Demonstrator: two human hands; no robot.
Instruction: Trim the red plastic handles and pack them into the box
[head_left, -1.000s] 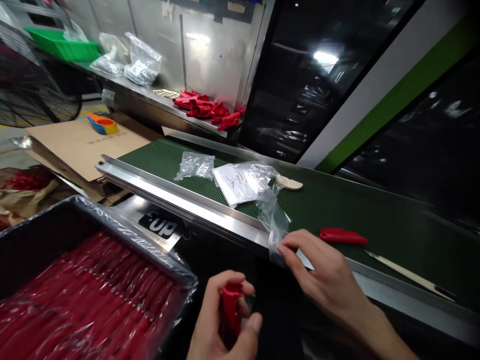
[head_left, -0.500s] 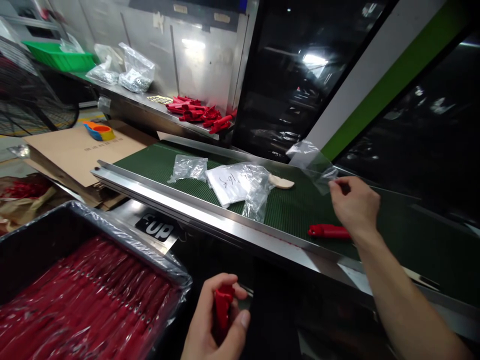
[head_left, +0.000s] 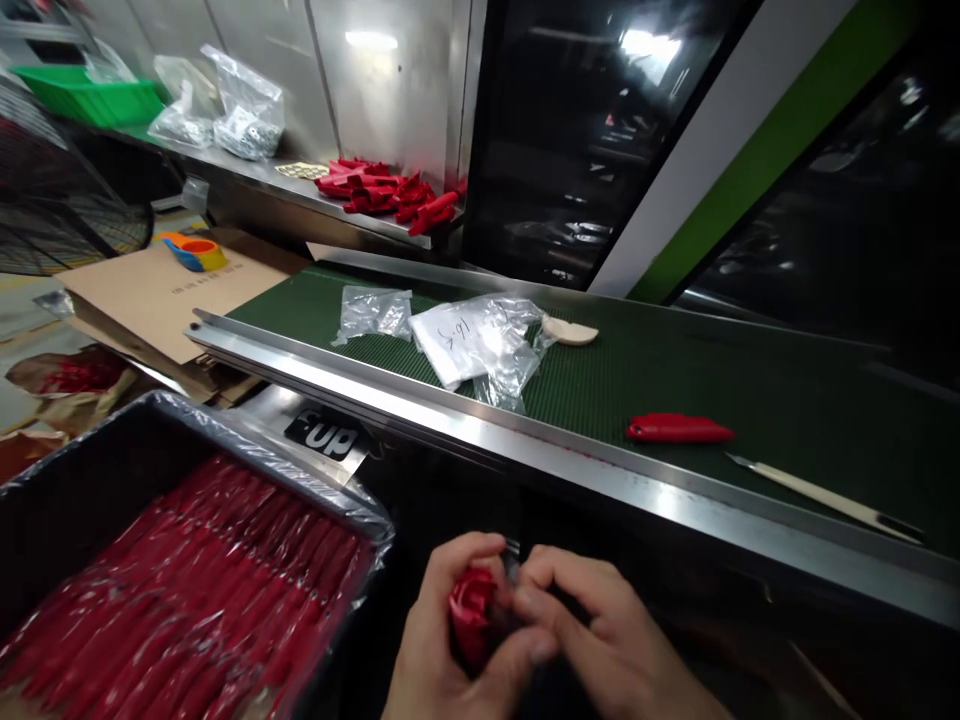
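My left hand (head_left: pixel 435 635) is wrapped round a red plastic part (head_left: pixel 472 612), low in the middle of the head view. Against it, my right hand (head_left: pixel 600 625) is closed in a pinch at the part's end. A sliver of a clear plastic bag (head_left: pixel 512 560) glints between the fingers of both hands; most of it is hidden. Another red part (head_left: pixel 679 429) lies on the green conveyor belt (head_left: pixel 600 385) beyond my hands. Left of my hands, a lined crate (head_left: pixel 379 545) holds rows of red parts (head_left: pixel 202 600) in clear film.
On the belt are clear bags (head_left: pixel 375 312), a marked white packet (head_left: pixel 457 340), a beige piece (head_left: pixel 570 331) and a thin-bladed knife (head_left: pixel 817 490). The belt's metal rail (head_left: pixel 480 430) runs before me. A shelf behind carries red parts (head_left: pixel 382 190). Tape rolls (head_left: pixel 196 252) sit on cardboard (head_left: pixel 172 310).
My right hand has come down and left from above the belt, bringing the clear bag to the red part in my left hand. The knife on the belt is now uncovered.
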